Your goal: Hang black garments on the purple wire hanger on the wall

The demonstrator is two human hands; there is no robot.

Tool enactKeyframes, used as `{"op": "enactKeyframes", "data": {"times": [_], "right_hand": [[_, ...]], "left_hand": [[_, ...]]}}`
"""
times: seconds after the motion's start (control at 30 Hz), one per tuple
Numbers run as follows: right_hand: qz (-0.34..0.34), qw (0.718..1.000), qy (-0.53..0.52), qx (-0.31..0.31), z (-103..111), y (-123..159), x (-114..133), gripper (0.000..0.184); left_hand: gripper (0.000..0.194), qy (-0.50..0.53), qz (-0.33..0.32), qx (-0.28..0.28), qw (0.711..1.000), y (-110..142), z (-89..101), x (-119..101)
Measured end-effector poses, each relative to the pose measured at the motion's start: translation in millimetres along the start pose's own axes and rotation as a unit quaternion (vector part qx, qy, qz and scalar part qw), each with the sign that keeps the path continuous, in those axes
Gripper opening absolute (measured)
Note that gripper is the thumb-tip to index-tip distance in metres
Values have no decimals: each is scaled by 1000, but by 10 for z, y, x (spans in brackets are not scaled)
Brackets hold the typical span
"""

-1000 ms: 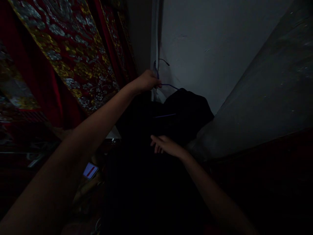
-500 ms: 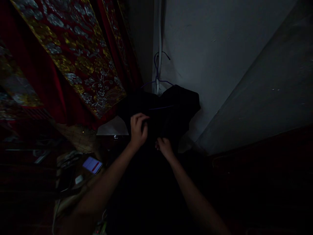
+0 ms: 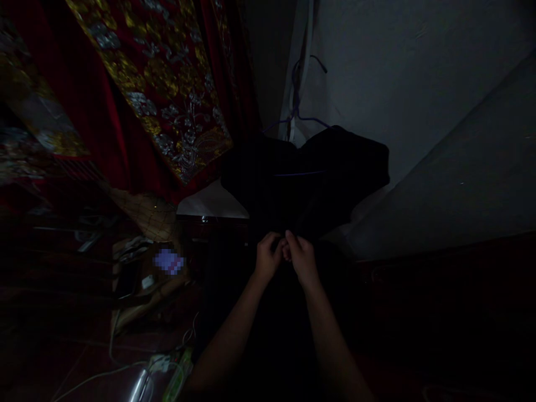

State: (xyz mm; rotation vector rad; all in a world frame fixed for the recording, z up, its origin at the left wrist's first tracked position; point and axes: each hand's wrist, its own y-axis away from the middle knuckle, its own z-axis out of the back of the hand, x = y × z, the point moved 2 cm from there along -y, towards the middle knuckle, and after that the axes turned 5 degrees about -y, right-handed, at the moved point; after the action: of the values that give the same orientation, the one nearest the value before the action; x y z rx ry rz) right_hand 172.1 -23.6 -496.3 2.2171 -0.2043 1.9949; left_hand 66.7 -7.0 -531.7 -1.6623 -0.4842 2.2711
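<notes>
A black garment (image 3: 310, 173) hangs on a thin purple hanger (image 3: 298, 111) against a pale wall. My left hand (image 3: 268, 258) and my right hand (image 3: 300, 255) meet at the garment's front, just below its chest. The fingers of both are curled and pinched on the dark fabric, knuckles almost touching. What lies between the fingertips is too dark to make out. The lower part of the garment runs down between my forearms and is lost in shadow.
Red cloth with gold and silver embroidery (image 3: 167, 95) hangs at the left. A lit phone screen (image 3: 168, 261) lies among clutter low on the left. Cables and a power strip (image 3: 176, 374) lie on the floor. A grey slanted panel (image 3: 452, 178) stands at the right.
My left hand let go of the hanger's hook, came down the garment and joined my right hand at its front. The view has shifted so the garment sits further right.
</notes>
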Motion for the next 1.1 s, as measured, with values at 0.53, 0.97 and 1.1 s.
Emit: {"op": "enactKeyframes", "data": {"times": [0.53,0.97,1.1], "right_hand": [[81,992,-88,41,3,-521,1530,34],[41,994,95,25,118,-162,246,42],[28,992,117,48,112,-144,31,39]], "left_hand": [[13,-39,40,-9,998,155,-106,129],[16,28,29,7,999,136,-16,-145],[11,20,29,0,999,97,41,-142]]}}
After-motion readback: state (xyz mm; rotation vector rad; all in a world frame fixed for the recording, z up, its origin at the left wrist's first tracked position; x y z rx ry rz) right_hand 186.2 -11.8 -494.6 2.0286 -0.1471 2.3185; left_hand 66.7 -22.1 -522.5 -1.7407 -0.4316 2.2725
